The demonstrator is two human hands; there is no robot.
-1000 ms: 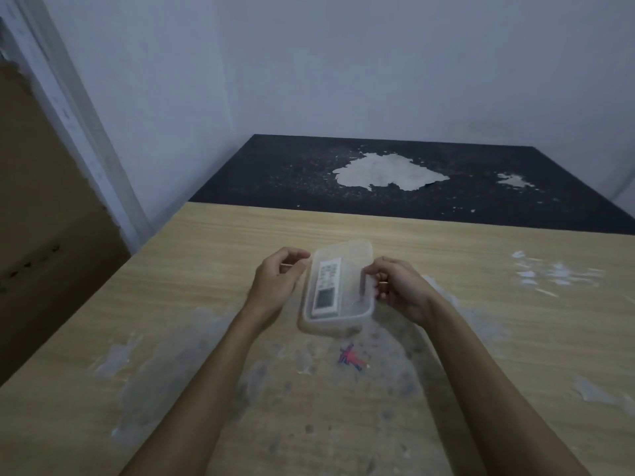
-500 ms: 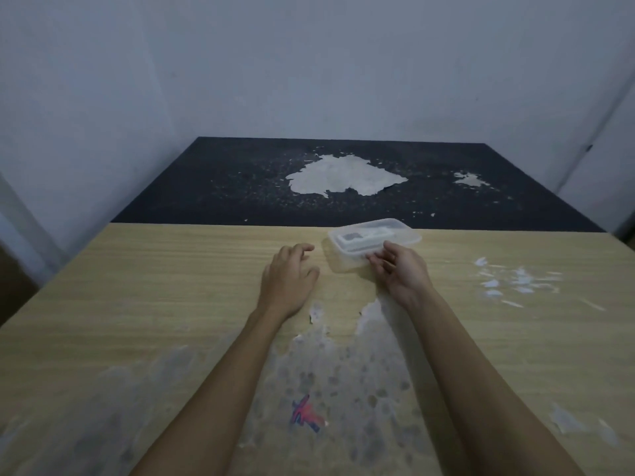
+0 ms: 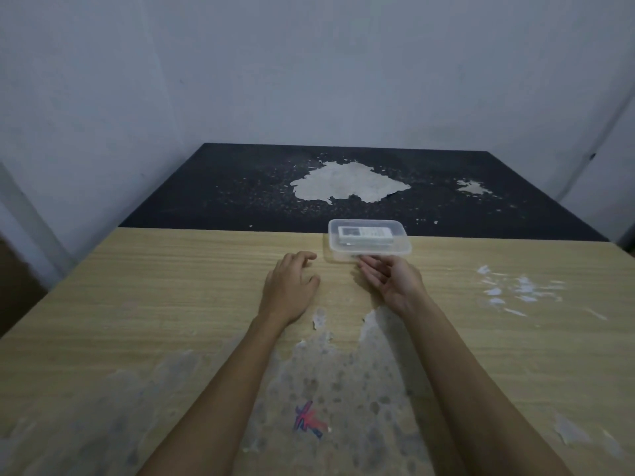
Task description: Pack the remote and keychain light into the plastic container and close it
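At the table's (image 3: 171,269) far edge our closed container (image 3: 369,239) shows the remote (image 3: 365,232); right hand (image 3: 395,281) spread beside it, left hand (image 3: 290,286) flat, empty; next, we judge, withdraw.

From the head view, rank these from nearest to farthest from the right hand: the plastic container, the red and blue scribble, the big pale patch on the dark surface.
Measured from the right hand:
1. Plastic container, just beyond the fingertips, at the wooden table's far edge.
2. Big pale patch, farther back on the dark surface, past the container.
3. Red and blue scribble, well toward the camera, between the forearms.
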